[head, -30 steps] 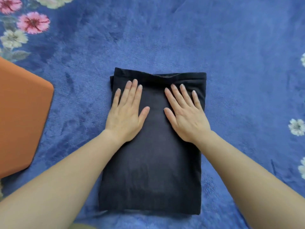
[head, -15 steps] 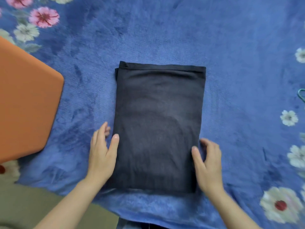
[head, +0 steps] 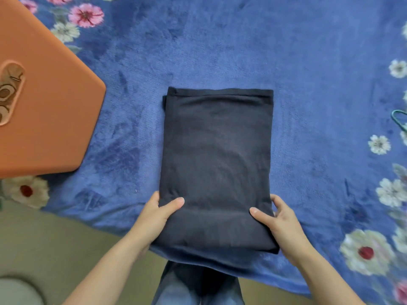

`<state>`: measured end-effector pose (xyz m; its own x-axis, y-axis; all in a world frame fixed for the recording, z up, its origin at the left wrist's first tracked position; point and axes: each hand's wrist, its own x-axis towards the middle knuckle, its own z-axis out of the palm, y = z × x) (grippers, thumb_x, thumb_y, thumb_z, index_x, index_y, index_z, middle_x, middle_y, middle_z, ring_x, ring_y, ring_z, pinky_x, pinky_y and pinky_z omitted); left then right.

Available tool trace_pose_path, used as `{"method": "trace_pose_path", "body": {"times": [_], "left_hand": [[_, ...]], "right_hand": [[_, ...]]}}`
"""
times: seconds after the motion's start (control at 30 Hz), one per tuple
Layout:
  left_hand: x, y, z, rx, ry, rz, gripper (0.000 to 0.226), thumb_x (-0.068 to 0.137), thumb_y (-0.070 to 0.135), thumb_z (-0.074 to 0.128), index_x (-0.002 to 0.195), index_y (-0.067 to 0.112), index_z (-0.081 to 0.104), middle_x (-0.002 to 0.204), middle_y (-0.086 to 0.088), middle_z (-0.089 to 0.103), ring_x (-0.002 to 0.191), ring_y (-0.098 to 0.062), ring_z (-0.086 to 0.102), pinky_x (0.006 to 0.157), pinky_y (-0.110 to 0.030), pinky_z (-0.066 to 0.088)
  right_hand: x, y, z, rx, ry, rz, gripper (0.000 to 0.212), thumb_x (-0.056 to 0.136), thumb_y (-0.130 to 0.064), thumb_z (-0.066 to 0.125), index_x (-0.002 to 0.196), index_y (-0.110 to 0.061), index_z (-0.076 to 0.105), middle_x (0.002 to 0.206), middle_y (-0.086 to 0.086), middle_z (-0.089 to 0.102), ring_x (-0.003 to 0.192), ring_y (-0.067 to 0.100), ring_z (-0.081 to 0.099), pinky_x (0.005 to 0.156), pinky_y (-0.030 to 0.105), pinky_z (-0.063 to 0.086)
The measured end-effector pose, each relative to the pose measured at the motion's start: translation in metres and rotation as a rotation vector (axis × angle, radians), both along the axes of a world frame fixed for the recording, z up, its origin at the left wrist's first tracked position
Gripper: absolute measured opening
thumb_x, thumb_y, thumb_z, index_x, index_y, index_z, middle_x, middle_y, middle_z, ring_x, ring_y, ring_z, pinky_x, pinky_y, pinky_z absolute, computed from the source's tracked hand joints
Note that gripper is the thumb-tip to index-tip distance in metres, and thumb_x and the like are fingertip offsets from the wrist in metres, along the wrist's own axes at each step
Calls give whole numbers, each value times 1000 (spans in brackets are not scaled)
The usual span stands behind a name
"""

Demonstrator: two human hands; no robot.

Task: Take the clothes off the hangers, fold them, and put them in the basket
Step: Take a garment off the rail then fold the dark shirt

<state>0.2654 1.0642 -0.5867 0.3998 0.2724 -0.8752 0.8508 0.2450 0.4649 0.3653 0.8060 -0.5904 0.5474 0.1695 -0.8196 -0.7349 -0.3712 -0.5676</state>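
A dark navy garment, folded into a neat rectangle, lies on the blue flowered blanket. My left hand grips its near left edge, thumb on top and fingers tucked underneath. On the near right edge my right hand holds it the same way. The near end of the fold is slightly raised. An orange basket with a cut-out handle stands at the left. A green hanger peeks in at the right edge.
The blanket's near edge ends above a beige floor. My jeans-clad legs show below the garment. A pale round object sits at the bottom left corner.
My hands left the top of the garment, slid down its sides and now grip its near corners. The view has shifted back, showing more basket and floor.
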Motion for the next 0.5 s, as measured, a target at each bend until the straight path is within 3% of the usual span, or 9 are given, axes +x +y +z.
{"method": "trace_pose_path", "body": {"times": [0.13, 0.23, 0.3, 0.37, 0.4, 0.47, 0.5], "left_hand": [[-33, -31, 10, -54, 98, -48, 53, 85, 28, 73, 130, 32, 46, 125, 15, 60, 115, -8, 58, 103, -33, 44], [-24, -25, 27, -70, 162, 48, 77, 68, 37, 75, 138, 32, 43, 125, 8, 62, 107, -14, 62, 97, -36, 49], [-11, -14, 41, -124, 129, 107, 92, 63, 35, 69, 146, 46, 31, 128, 11, 57, 108, -15, 61, 93, -36, 51], [4, 0, 53, -205, 30, 127, 75, 76, 26, 66, 139, 55, 39, 120, 19, 56, 99, -7, 61, 75, -29, 54], [14, 7, 61, -258, -12, 147, 60, 81, 22, 63, 134, 49, 51, 116, 17, 58, 87, -6, 63, 62, -24, 54], [34, 21, 64, -344, -59, 262, 27, 93, 22, 52, 114, 18, 68, 98, -3, 69, 59, -13, 66, 45, -22, 53], [45, 28, 62, -351, -50, 325, 30, 98, 23, 43, 101, 5, 68, 85, -13, 72, 54, -18, 68, 44, -22, 54]], "right_hand": [[-25, -24, 12, -67, 33, 108, 79, 85, -8, 73, 143, -48, 37, 128, -14, 64, 113, 11, 65, 105, 41, 46], [-16, -29, 26, 15, 52, 90, 86, 88, 1, 66, 142, -57, 32, 132, -19, 60, 116, 10, 62, 106, 35, 45], [3, -27, 37, 113, 94, 73, 70, 89, 6, 58, 136, -45, 51, 127, -14, 64, 110, 9, 65, 93, 24, 52], [31, -19, 47, 166, 126, 18, 41, 85, 2, 57, 115, -22, 71, 116, -2, 71, 100, 9, 68, 79, 17, 54], [45, -16, 48, 188, 144, -9, 28, 79, -9, 63, 103, -13, 76, 109, 3, 74, 96, 12, 69, 73, 18, 55], [70, -8, 46, 295, 199, -100, 48, 53, -33, 76, 88, 0, 75, 99, 17, 74, 88, 26, 71, 63, 27, 58], [82, -3, 45, 338, 234, -155, 53, 45, -34, 76, 84, 3, 71, 97, 25, 72, 86, 34, 72, 61, 31, 59]]}}
